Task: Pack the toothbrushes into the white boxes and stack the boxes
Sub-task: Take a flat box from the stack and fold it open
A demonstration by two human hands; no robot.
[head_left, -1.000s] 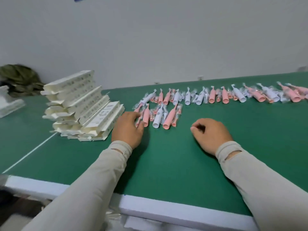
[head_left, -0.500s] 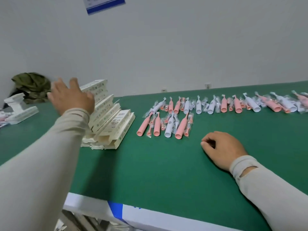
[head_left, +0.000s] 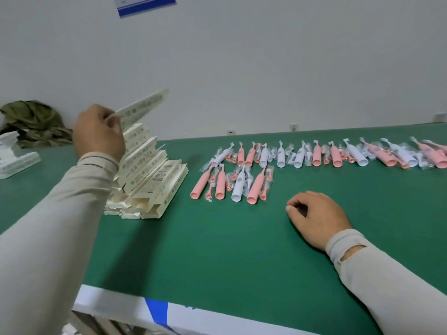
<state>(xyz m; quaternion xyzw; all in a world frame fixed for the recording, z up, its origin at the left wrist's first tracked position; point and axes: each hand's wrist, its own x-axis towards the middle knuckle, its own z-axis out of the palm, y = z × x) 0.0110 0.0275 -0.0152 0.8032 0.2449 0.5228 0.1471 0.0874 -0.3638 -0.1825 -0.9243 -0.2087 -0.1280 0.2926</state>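
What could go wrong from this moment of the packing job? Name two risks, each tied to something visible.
1. The left hand lifts one flat box off the leaning stack of boxes; the stack might slide or topple.
2. The toothbrushes lie close together in loose wrappers, so picking one might drag its neighbours.

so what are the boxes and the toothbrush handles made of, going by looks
Boxes: probably thin printed card, matt off-white, with folded flaps at the open ends; the one the left hand holds looks flat and thin. Toothbrush handles: likely smooth moulded plastic, pink or white, hollow at the base. Wrappers: clear glossy film.
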